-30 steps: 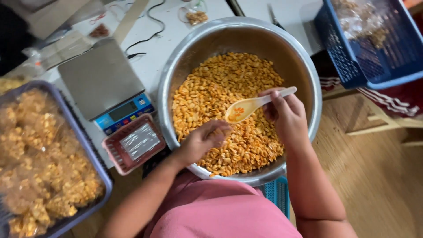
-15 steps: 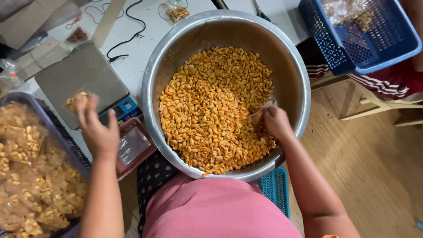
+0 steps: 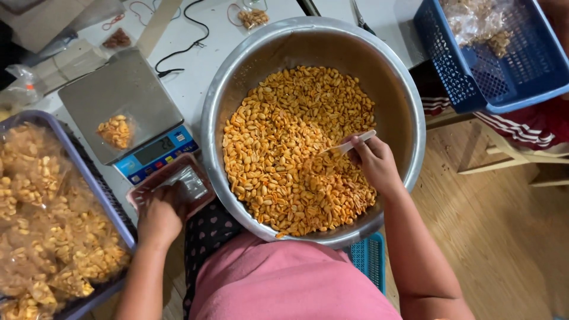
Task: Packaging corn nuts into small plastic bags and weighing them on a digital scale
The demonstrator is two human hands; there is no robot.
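A large steel bowl [image 3: 228, 71] holds a heap of orange spiced peanuts [image 3: 284, 136]. My right hand [image 3: 373, 163] grips a pale plastic spoon [image 3: 355, 142] whose scoop is dug into the peanuts. A small clear bag of peanuts [image 3: 115, 130] lies on the grey platform of a digital scale [image 3: 121, 86] left of the bowl. My left hand [image 3: 159, 214] reaches into a small red basket [image 3: 145, 189] of clear bags below the scale; whether it holds a bag I cannot tell.
A grey-blue crate [image 3: 95, 178] of filled peanut bags sits at far left. A blue basket [image 3: 474, 77] with more bags stands at top right. Black cable [image 3: 184, 50] and rubber bands lie on the white table. Wooden floor and a stool are at right.
My left hand dropped the peanut bag on the scale and moved down to the red basket. My right hand pushed the spoon into the peanuts and now raises its handle.
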